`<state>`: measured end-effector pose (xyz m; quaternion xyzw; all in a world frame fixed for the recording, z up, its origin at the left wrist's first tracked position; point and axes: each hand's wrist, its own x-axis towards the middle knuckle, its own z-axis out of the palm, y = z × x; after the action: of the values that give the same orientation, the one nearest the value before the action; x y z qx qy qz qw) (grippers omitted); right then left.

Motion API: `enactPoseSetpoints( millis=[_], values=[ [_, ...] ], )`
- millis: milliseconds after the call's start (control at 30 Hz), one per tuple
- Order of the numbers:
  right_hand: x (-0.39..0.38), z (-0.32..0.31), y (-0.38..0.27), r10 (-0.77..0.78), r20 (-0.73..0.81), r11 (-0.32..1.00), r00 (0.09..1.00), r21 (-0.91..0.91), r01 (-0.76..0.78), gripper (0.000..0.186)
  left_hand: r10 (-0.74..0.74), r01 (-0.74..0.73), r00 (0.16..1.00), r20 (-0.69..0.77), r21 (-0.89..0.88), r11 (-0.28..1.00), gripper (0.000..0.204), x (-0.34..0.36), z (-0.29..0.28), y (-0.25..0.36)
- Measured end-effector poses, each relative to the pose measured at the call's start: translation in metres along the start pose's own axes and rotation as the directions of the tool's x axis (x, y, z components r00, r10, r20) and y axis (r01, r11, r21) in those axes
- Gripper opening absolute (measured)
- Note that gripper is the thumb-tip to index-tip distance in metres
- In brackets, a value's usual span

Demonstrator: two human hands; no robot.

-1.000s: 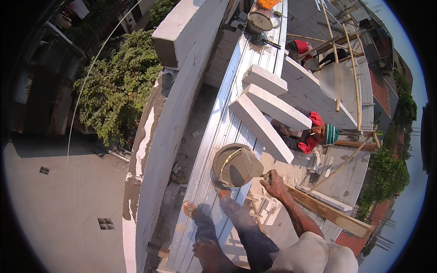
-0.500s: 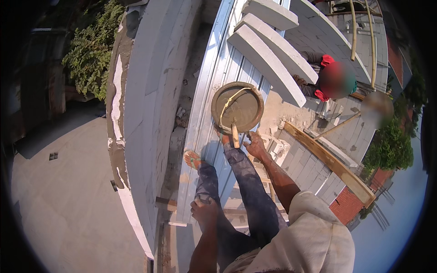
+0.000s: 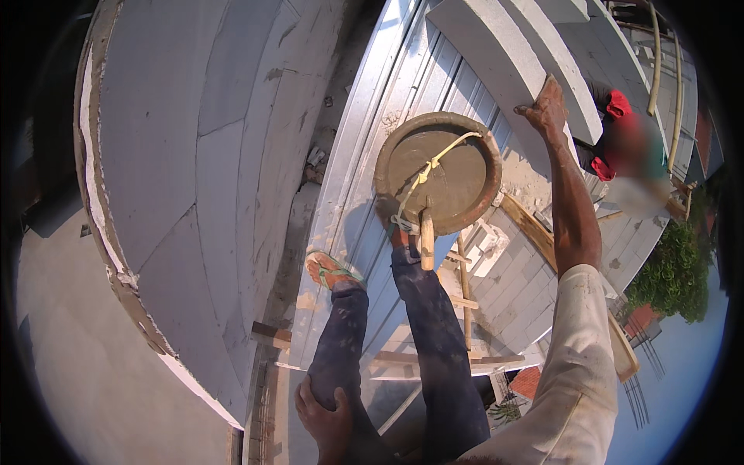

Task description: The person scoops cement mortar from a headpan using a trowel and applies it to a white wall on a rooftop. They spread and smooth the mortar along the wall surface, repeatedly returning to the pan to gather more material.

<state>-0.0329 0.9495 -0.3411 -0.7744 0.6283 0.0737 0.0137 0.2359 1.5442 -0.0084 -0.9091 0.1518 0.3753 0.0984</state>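
Observation:
My right hand [image 3: 546,108] is stretched over the near end of a long white block [image 3: 496,58], thumb and fingers apart; whether it touches is unclear. My left hand [image 3: 325,418] is closed round my left leg. A round basin of grey mortar [image 3: 426,163] with a pale cord across it sits on the ribbed metal sheet [image 3: 356,201]. A wooden tool handle [image 3: 427,240] sticks out over its near rim. My left foot [image 3: 325,271], in a green sandal, rests on the sheet; my other leg ends under the basin.
A block wall [image 3: 163,155] runs along the left, with a gap beside the sheet and a drop beyond. At right, a co-worker [image 3: 620,136] is below beside more blocks [image 3: 542,39]. Timber planks [image 3: 527,225] and bamboo poles [image 3: 655,62] surround the lower level.
My right hand has moved from the tool handle in the basin up and right to the white block. The view has shifted down and left. My left hand stays on my leg.

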Motion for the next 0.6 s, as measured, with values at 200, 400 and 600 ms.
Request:
enactPoseSetpoints(
  millis=[200, 400, 600],
  values=[
    [-0.008, -0.016, 0.001, -0.082, 0.219, 0.993, 0.972, 0.101, 0.061, 0.07, 0.031, -0.032, 0.999, -0.017, -0.103, 0.994, 0.071, 0.0, -0.001, -0.012],
    [-0.017, -0.05, -0.028, -0.099, 0.208, 0.971, 0.973, 0.233, 0.049, 0.07, 0.098, -0.099, 0.995, -0.017, -0.119, 0.988, 0.075, -0.01, -0.009, -0.023],
    [-0.021, -0.126, -0.074, -0.178, 0.121, 0.939, 0.977, 0.317, 0.132, 0.08, 0.097, -0.093, 0.995, 0.005, -0.251, 0.964, 0.074, -0.022, -0.007, -0.032]
  ],
)
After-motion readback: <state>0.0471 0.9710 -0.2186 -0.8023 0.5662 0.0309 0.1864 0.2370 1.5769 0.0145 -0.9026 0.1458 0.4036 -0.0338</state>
